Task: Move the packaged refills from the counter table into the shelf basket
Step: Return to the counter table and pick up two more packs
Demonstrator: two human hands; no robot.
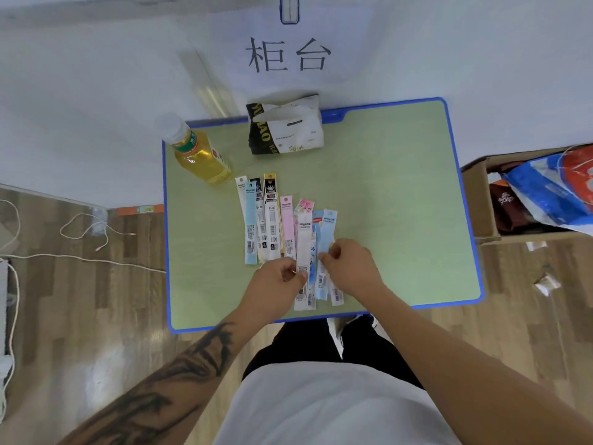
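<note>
**Both hands gathering the nearer refills**

The person stood at the green worktop [401, 194] with both hands over the row of packaged refills [261, 220] laid side by side, long edges parallel. The left hand [276, 281] had its fingers [293, 273] curled onto a white pack [304, 252], pinching its lower half. The right hand [348, 261] pinched the neighbouring pale blue pack [329, 228] the same way. These nearer packs sat pulled toward the front edge, overlapping one another, probably so they could be bunched and lifted as one. The farther packs lay flat and untouched. A bottle of yellow drink [200, 159] and a black-and-white pouch [285, 128] stood behind them. No shelf basket was in sight, so all refills were on the worktop.
</note>
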